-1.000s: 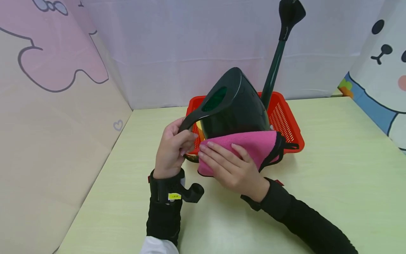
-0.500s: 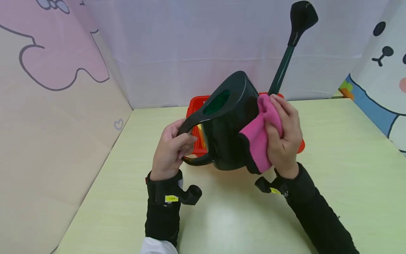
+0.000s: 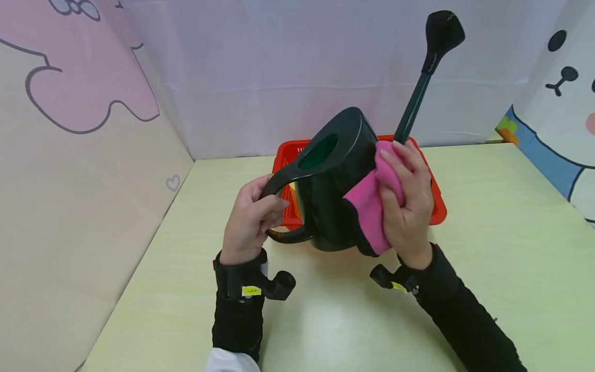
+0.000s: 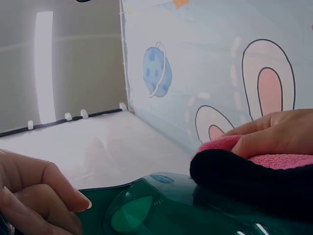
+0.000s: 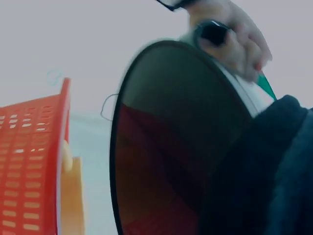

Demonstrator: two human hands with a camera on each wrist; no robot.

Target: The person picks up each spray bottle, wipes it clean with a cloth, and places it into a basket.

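A dark green watering can (image 3: pixel 325 206) is held tilted above the table, its long spout pointing up to the right and ending in a black sprinkler head (image 3: pixel 442 36). My left hand (image 3: pixel 251 217) grips the can's curved handle at the left. On the can's right side, near the base of the spout, my right hand (image 3: pixel 409 206) holds a pink cloth (image 3: pixel 369 206) with black edging against the surface. The cloth is bunched under the fingers, also seen in the left wrist view. In the right wrist view the can's flat bottom (image 5: pixel 166 132) faces the camera.
Behind the can a red plastic basket (image 3: pixel 439 206) stands on the pale table (image 3: pixel 502 248). Something yellow-orange (image 3: pixel 294 199) shows inside it, mostly hidden. A white curtain hangs at the back, with printed cartoon panels at both sides.
My right hand has moved from the can's underside with the cloth spread flat, up and right to the spout base, bunching it. Lately it shifted slightly left. My left hand keeps its grip.
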